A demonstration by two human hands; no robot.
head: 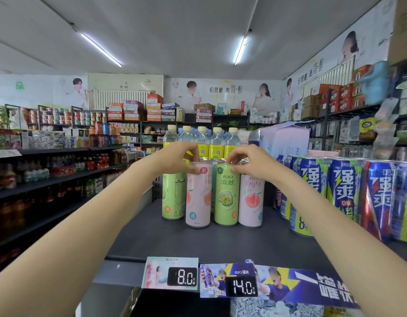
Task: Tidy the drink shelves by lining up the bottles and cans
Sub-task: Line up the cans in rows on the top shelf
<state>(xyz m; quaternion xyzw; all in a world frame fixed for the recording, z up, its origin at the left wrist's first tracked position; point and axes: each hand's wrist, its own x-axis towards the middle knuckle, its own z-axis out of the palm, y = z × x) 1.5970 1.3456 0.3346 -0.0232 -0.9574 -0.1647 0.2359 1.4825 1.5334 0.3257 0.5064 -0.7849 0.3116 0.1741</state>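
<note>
Cans stand in a short row on the dark shelf point(220, 243) in front of me, and I have both hands on their tops. Farthest left is a green can point(173, 195), untouched. Next to it is the pink can point(198, 197), and my left hand point(182, 157) has its fingers point(194, 156) curled over the rim, pinching the top. Just right of that is the lime can point(227, 195), label facing me, and my right hand point(248, 162) grips its rim the same way, fingers bent over the lid. Touching its right side is a peach can point(251, 197), partly under my right wrist. Behind the row stand water bottles point(217, 143), and well to the right is a block of blue cans point(342, 193).

The row looks nearly level, but the pink can sits a little forward of the green one, so I judge I'm partway through squaring them up.

The risk lies in holding only the tops: these cans are tall and narrow, so a sideways pull up high could tip one instead of sliding it. The peach can is so close that dragging the lime one could knock it over, and my right forearm could brush the blue cans if I swing wide
</note>
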